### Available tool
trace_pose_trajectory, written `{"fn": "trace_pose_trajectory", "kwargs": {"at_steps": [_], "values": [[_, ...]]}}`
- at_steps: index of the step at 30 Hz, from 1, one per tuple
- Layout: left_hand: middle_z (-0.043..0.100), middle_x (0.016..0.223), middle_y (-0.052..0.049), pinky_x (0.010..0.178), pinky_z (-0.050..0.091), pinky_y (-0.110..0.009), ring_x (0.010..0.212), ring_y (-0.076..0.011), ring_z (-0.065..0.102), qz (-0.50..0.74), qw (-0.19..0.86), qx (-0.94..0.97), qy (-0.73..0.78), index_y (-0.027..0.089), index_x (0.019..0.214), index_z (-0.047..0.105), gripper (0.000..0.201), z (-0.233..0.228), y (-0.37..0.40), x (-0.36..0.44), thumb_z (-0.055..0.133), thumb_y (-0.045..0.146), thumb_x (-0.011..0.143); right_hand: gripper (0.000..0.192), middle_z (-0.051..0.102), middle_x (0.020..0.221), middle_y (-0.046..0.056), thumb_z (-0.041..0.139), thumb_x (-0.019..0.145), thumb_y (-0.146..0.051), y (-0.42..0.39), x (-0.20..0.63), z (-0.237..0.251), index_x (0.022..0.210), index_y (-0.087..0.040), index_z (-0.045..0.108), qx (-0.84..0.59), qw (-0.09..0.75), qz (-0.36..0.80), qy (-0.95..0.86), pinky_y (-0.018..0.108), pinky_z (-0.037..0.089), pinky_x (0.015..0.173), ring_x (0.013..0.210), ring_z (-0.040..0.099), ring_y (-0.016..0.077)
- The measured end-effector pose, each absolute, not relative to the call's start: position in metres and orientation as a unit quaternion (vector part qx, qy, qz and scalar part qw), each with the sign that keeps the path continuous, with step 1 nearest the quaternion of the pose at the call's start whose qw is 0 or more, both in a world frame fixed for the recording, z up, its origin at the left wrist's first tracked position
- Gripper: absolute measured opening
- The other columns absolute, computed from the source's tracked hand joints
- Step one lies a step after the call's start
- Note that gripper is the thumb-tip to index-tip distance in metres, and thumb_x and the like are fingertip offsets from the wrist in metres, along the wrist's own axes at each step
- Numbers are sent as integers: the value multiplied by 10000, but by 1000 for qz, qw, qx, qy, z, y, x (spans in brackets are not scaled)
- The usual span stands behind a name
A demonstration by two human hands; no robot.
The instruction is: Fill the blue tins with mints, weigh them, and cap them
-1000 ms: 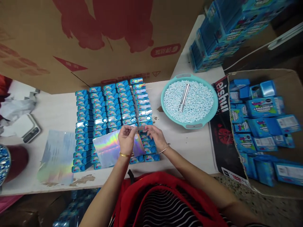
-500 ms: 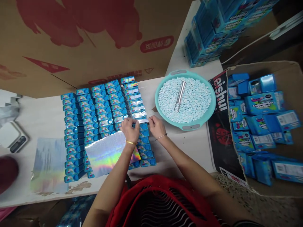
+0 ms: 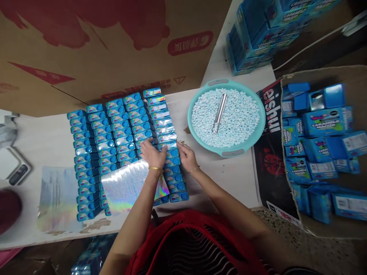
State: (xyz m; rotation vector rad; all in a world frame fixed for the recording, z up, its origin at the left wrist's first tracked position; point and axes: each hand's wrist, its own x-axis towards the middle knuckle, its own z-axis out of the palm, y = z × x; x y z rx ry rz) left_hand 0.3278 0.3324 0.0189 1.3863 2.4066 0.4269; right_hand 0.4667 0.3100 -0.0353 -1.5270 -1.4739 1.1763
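Rows of small blue candy tins stand close together on the table. In the rightmost row, the upper tins carry shiny rainbow sticker strips. My left hand rests over the tins with its fingers apart, its thumb against the lowest strip. At that strip's right end, my right hand touches the tin's side with its forefinger stretched out and the other fingers loosely bent. Neither hand appears to hold anything. Under my left wrist a holographic sticker sheet lies across the tins, partly hidden by my forearm.
A turquoise basin of pale blue candies holds a metal scoop. On the right stands a carton of blue boxes. A large cardboard box borders the back. Another shiny sheet and a scale are left.
The strip that both hands held between them now lies on a tin in the rightmost row. My fingers have loosened from its ends. The view has shifted slightly.
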Motion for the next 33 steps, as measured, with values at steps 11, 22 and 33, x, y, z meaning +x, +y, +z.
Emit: {"fn": "trace_pose_trajectory", "kwargs": {"at_steps": [11,22,33], "values": [[577,1130,-96,879,332,-405,1068,-270,500,130,178,653,725,207,1113,544,279,48,300,272,493,363,888,488,595,1103,152,308,915,-174,298,488,-9,1388,-149,422,-595,213,354,-689,349,482,819,980,576,254],[654,877,-57,795,320,-370,864,-216,550,55,207,733,646,204,970,610,242,56,261,229,438,367,923,235,618,758,37,451,916,-301,290,404,24,796,-191,621,-496,278,481,-668,288,406,784,805,546,182],[626,1178,-82,807,319,-403,1020,-262,517,81,55,794,599,228,997,636,189,55,237,252,490,207,880,267,547,593,-7,449,875,-267,298,392,7,638,-180,535,-549,263,499,-617,236,350,568,588,485,134]]}}
